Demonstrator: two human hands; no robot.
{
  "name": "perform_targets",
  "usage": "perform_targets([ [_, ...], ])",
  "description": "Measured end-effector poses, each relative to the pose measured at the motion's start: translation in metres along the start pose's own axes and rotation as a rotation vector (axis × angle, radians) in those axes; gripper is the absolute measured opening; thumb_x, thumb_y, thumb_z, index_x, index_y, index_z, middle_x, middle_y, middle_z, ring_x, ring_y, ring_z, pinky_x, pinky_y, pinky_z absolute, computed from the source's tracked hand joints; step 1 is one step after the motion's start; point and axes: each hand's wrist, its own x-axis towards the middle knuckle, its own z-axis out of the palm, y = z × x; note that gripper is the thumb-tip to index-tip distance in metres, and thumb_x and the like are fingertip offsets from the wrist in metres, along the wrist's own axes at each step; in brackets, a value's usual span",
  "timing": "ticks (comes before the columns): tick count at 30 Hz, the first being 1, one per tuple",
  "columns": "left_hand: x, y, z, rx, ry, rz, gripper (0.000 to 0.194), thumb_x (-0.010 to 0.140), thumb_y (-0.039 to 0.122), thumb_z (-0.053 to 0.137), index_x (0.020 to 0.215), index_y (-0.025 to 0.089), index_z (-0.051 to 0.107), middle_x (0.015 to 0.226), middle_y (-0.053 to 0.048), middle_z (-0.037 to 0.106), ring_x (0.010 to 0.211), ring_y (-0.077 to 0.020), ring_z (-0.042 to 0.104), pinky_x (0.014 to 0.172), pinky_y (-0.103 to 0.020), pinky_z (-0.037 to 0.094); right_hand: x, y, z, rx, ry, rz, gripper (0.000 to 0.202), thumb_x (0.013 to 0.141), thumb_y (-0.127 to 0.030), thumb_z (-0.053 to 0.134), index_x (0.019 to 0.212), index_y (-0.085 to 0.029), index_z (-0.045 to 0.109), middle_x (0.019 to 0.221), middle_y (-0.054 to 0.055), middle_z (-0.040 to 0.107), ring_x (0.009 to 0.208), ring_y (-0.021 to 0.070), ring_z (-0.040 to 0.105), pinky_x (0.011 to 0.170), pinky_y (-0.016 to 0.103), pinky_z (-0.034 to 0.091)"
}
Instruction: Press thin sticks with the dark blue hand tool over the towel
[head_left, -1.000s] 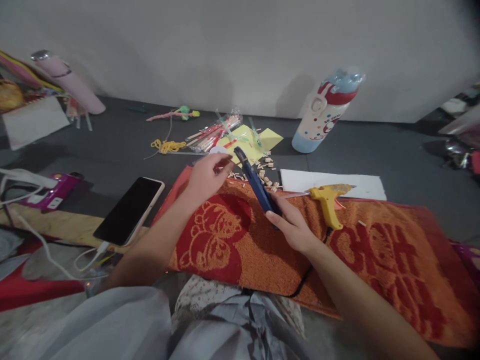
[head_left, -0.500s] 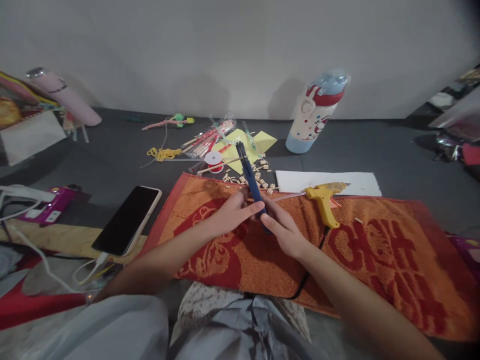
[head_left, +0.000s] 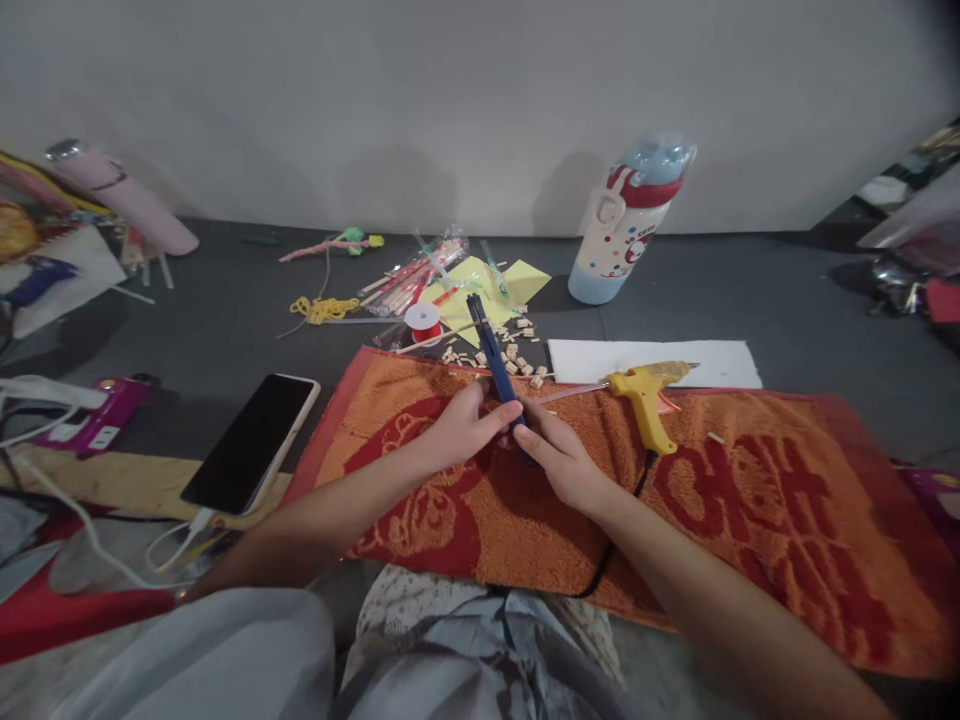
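Observation:
My left hand (head_left: pixel 474 425) and my right hand (head_left: pixel 559 452) are closed together around the lower part of a dark blue stapler (head_left: pixel 496 362). Its split dark end points up and away from me, over the table's loose pieces. Both thumbs press on its near end; the other fingers are partly hidden behind it. Under my hands lies an orange and red towel (head_left: pixel 570 530). Small cut wooden pieces (head_left: pixel 517 355) are scattered just beyond the towel's far edge. To the right of my right hand, a yellow glue gun (head_left: pixel 646 400) rests on the towel.
A white board (head_left: pixel 720 362) lies behind the glue gun. Farther back stand a bottle (head_left: pixel 626 230), yellow paper (head_left: pixel 529 283), a red spool (head_left: pixel 424 325) and wrapped sticks (head_left: pixel 412 280). On the left are a phone (head_left: pixel 251 445), a purple power strip (head_left: pixel 97 415) and a pink flask (head_left: pixel 124 195).
Both hands keep their hold on the stapler, which has barely shifted. A dark blue object now shows over the white paper at the far left. The view has moved slightly.

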Motion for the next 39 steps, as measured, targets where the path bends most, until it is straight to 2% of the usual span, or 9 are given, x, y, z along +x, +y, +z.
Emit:
perform_targets([
  [9,0.001,-0.002,-0.001,-0.021,-0.004,-0.033,0.053,0.067,0.058,0.074,0.087,0.015,0.05,0.073,0.001,0.056,0.058,-0.0098,0.055,0.052,-0.024,0.047,0.002,0.0,0.001,0.033,0.006,0.021,0.054,0.089,-0.061,0.048,0.122,-0.019,0.057,0.095,0.007,0.066,0.079,0.0209,0.059,0.076,0.037,0.05],
  [17,0.001,-0.003,-0.001,0.032,0.043,-0.002,0.051,0.068,0.057,0.073,0.086,0.014,0.053,0.078,-0.002,0.057,0.07,-0.0127,0.056,0.062,-0.025,0.048,0.003,-0.001,0.0,-0.015,0.016,0.027,0.054,0.09,-0.059,0.047,0.127,-0.019,0.056,0.096,0.007,0.067,0.08,0.0215,0.059,0.077,0.038,0.051],
  [23,0.001,-0.005,-0.001,0.017,0.026,-0.031,0.052,0.069,0.058,0.071,0.089,0.014,0.051,0.079,-0.002,0.057,0.066,-0.0129,0.056,0.058,-0.026,0.048,0.003,0.0,0.0,-0.008,0.012,0.035,0.055,0.089,-0.061,0.047,0.126,-0.02,0.056,0.096,0.007,0.067,0.077,0.0213,0.059,0.074,0.037,0.051],
  [27,0.002,-0.005,-0.001,0.003,0.028,-0.024,0.052,0.069,0.058,0.072,0.088,0.015,0.051,0.077,-0.001,0.057,0.065,-0.0125,0.056,0.058,-0.026,0.048,0.003,0.001,0.001,0.003,0.019,0.035,0.055,0.089,-0.061,0.048,0.123,-0.018,0.057,0.087,0.006,0.065,0.074,0.0206,0.057,0.07,0.035,0.05],
  [30,0.004,-0.005,-0.002,-0.041,-0.028,-0.055,0.055,0.069,0.061,0.071,0.089,0.016,0.047,0.072,0.001,0.056,0.058,-0.0115,0.055,0.054,-0.026,0.048,0.003,0.001,0.002,0.039,0.046,0.041,0.056,0.088,-0.062,0.049,0.121,-0.018,0.059,0.087,0.006,0.067,0.076,0.021,0.059,0.072,0.036,0.051],
  [34,0.004,-0.001,-0.005,0.008,-0.153,-0.052,0.053,0.075,0.066,0.062,0.087,0.017,0.046,0.067,0.002,0.055,0.054,-0.0106,0.055,0.053,-0.024,0.045,0.003,-0.004,0.002,0.111,0.032,0.083,0.057,0.087,-0.064,0.05,0.124,-0.021,0.058,0.105,0.007,0.069,0.09,0.0229,0.064,0.084,0.039,0.053],
  [36,0.001,0.003,-0.01,0.139,-0.116,0.009,0.048,0.083,0.065,0.05,0.084,0.017,0.049,0.069,0.0,0.057,0.059,-0.0122,0.057,0.057,-0.025,0.047,0.002,-0.006,0.002,0.121,0.023,0.074,0.06,0.085,-0.066,0.05,0.126,-0.022,0.057,0.117,0.009,0.067,0.102,0.0254,0.064,0.093,0.042,0.051],
  [38,-0.003,0.008,-0.015,0.35,0.021,0.1,0.044,0.091,0.059,0.04,0.082,0.017,0.052,0.072,-0.003,0.06,0.065,-0.0141,0.059,0.063,-0.027,0.048,0.001,-0.005,0.001,0.112,0.031,0.043,0.065,0.084,-0.066,0.052,0.132,-0.022,0.053,0.131,0.01,0.061,0.119,0.0285,0.058,0.104,0.046,0.044],
  [39,-0.005,0.01,-0.018,0.465,0.127,0.16,0.041,0.092,0.054,0.04,0.081,0.017,0.053,0.073,-0.003,0.06,0.066,-0.0146,0.059,0.063,-0.027,0.048,0.0,-0.004,0.0,0.099,0.043,0.03,0.067,0.084,-0.066,0.053,0.135,-0.022,0.05,0.138,0.011,0.057,0.127,0.0296,0.053,0.109,0.048,0.04],
])
